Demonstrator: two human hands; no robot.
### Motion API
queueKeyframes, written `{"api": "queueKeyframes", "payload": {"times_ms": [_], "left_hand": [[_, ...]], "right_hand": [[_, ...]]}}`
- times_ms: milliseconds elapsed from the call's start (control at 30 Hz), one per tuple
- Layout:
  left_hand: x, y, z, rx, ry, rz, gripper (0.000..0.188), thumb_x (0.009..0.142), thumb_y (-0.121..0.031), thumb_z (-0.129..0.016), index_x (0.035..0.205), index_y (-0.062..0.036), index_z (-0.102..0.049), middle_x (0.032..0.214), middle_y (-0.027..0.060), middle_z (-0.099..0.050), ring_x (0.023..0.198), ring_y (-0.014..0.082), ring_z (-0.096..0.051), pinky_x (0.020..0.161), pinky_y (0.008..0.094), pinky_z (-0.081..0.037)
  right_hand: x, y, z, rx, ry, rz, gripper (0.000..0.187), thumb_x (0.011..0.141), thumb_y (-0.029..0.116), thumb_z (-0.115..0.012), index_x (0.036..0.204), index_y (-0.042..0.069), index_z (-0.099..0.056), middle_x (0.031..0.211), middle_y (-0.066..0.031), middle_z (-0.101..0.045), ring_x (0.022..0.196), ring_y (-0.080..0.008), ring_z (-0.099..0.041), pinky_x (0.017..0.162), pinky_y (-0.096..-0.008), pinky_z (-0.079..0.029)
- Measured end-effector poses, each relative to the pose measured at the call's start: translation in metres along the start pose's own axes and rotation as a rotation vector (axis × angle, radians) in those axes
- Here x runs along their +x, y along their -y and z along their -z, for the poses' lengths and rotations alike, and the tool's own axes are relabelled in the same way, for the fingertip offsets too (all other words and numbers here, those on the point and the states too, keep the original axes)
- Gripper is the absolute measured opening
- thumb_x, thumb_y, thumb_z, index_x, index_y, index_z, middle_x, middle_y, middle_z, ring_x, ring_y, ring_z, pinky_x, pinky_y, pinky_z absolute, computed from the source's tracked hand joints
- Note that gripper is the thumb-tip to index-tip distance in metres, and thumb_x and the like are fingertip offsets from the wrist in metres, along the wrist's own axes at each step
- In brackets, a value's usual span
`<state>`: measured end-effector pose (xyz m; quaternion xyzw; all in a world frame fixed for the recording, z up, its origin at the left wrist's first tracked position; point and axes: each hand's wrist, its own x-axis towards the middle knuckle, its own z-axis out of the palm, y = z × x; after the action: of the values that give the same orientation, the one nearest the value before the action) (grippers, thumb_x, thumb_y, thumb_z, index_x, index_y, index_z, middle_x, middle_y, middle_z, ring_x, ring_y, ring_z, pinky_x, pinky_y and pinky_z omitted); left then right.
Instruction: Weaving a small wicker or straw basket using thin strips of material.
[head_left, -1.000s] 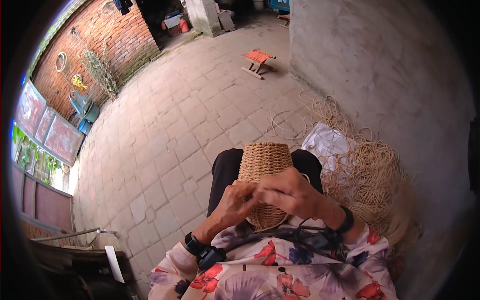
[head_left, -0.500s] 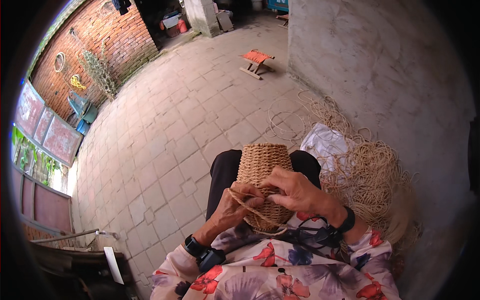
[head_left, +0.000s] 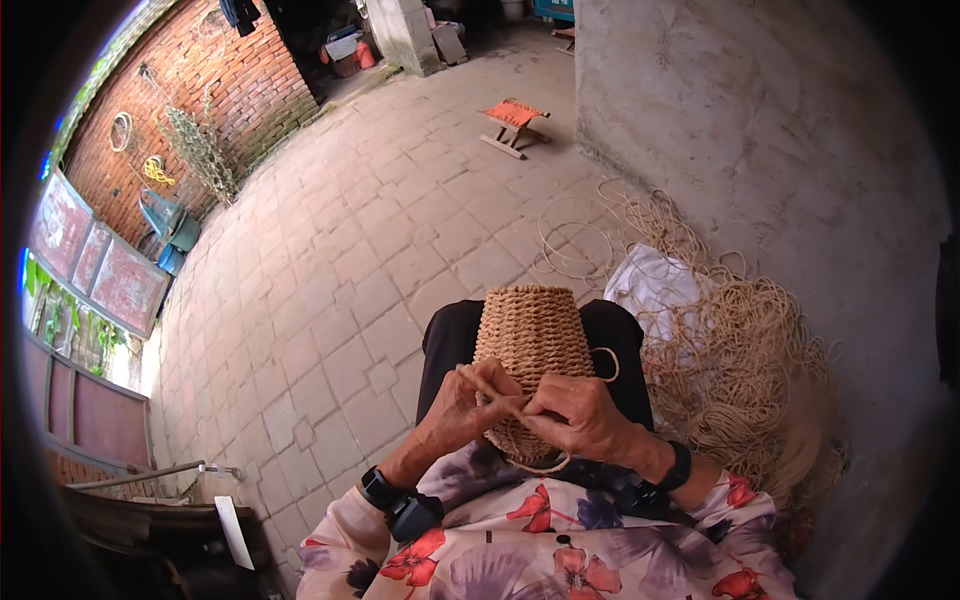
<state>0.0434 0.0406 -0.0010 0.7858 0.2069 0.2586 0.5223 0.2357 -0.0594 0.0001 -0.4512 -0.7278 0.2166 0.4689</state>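
A tan woven basket [head_left: 533, 325] rests on my lap between my knees, narrower at its far end. My left hand [head_left: 472, 405] is closed at the basket's near left side, pinching a strand of twisted cord [head_left: 478, 381] that crosses over the fingers. Beside it my right hand [head_left: 578, 412] is closed too, its thumb and fingers on the cord where it runs between both hands. One loop of cord stands out past the basket's right side, and another hangs below at the near rim. The fingertips hide part of the weave.
A big tangled heap of cord [head_left: 755, 360] lies on the floor to my right, with a white cloth [head_left: 650, 285] among it, against a grey wall [head_left: 760, 130]. Farther off stands a folding stool [head_left: 515, 113] with an orange seat. A metal gate [head_left: 100, 250] is at left.
My right hand has come down and nearer from the basket's side, and the cord now stretches between both hands. A cord loop has appeared at the basket's right.
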Motion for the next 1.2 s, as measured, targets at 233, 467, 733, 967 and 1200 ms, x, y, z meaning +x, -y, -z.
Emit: {"api": "queueKeyframes", "payload": {"times_ms": [233,467,733,967,1200], "left_hand": [[0.0,-0.013,-0.002,-0.166,-0.021,0.292,0.009,0.084,-0.007,-0.073,0.084,-0.002,-0.065,0.079,-0.0009,-0.065,0.074,0.005,-0.057,0.067,0.0237,-0.048],[-0.001,-0.016,-0.005,0.022,-0.076,0.156,0.008,0.082,-0.001,-0.072,0.085,-0.0048,-0.066,0.081,0.0001,-0.067,0.074,0.009,-0.061,0.068,0.026,-0.05],[0.002,-0.028,-0.011,0.649,-0.079,-0.269,0.032,0.068,0.001,-0.071,0.097,-0.0077,-0.064,0.079,0.0071,-0.062,0.072,0.0257,-0.063,0.061,0.0349,-0.051],[0.006,-0.023,-0.007,0.843,-0.015,-0.373,0.034,0.067,-0.007,-0.071,0.1,-0.0073,-0.064,0.083,0.0059,-0.058,0.078,0.0244,-0.061,0.057,0.0361,-0.05],[0.002,-0.003,-0.006,0.786,-0.148,-0.627,0.032,0.064,-0.007,-0.077,0.093,-0.0073,-0.065,0.084,0.0048,-0.058,0.066,0.0222,-0.056,0.053,0.0335,-0.045]], "right_hand": [[0.008,-0.008,0.005,-0.183,-0.056,0.019,0.016,0.073,0.004,-0.072,0.087,0.006,-0.065,0.083,-0.0075,-0.055,0.078,-0.0265,-0.062,0.065,-0.0375,-0.051],[0.009,-0.012,0.001,-0.16,-0.063,0.002,0.017,0.072,0.005,-0.073,0.086,0.006,-0.063,0.083,-0.0076,-0.054,0.077,-0.0269,-0.061,0.066,-0.0378,-0.05],[0.009,-0.012,-0.005,-0.218,-0.121,-0.088,0.017,0.072,0.01,-0.073,0.081,0.006,-0.059,0.082,-0.0094,-0.053,0.075,-0.0286,-0.061,0.065,-0.039,-0.05],[0.009,-0.015,0.0,-0.123,-0.108,-0.115,0.013,0.078,0.008,-0.071,0.088,0.005,-0.063,0.084,-0.0098,-0.06,0.08,-0.0295,-0.064,0.068,-0.039,-0.051],[0.023,-0.023,0.017,0.009,0.163,-0.059,0.014,0.082,0.005,-0.068,0.096,0.005,-0.067,0.089,-0.0105,-0.065,0.083,-0.0296,-0.066,0.072,-0.0364,-0.052]]}}
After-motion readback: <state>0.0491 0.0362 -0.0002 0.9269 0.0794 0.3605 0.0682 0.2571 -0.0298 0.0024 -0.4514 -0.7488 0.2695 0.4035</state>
